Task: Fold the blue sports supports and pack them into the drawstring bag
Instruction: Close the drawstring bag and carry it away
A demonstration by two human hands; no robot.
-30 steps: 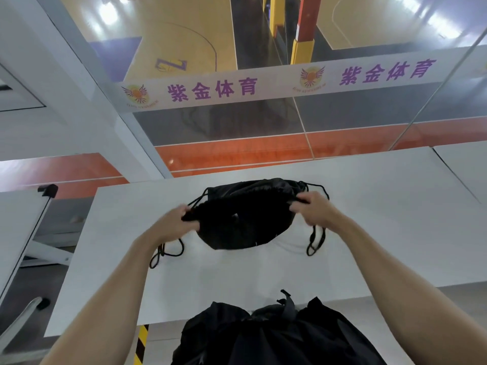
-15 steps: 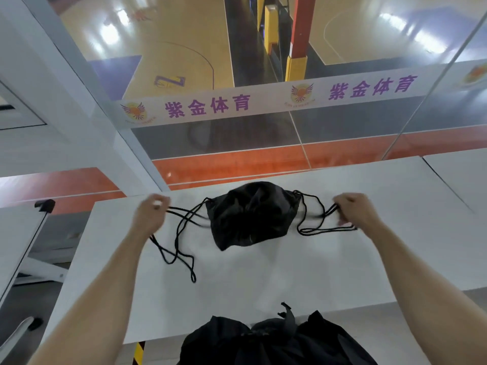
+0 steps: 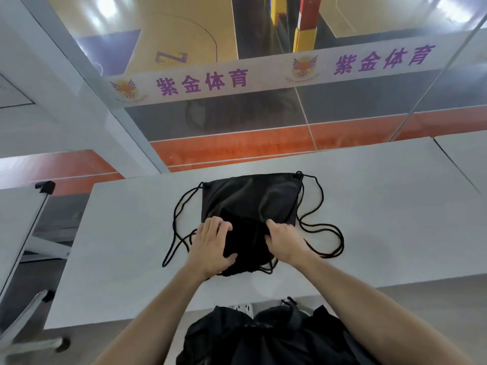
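Note:
A black drawstring bag [image 3: 250, 198] lies flat on the white table [image 3: 382, 206], its bunched mouth end toward me. My left hand [image 3: 210, 246] rests over the near left part of the bag, thumb curled around the gathered fabric. Beside it, my right hand [image 3: 286, 241] pinches the fabric at the near right. Black cords loop loose on the table to the left [image 3: 175, 219] and to the right [image 3: 329, 233] of the bag. No blue support shows anywhere; I cannot tell what is inside the bag.
A glass wall with a white banner [image 3: 263, 75] rises just beyond the table's far edge. A second white table [image 3: 469, 154] adjoins on the right. A white folding frame [image 3: 15, 219] stands to the left. My black clothing [image 3: 263, 338] fills the bottom.
Both hands have let go of the stretched cords and come together at the bag's near end. The bag, bunched and lifted before, now lies spread flat on the table.

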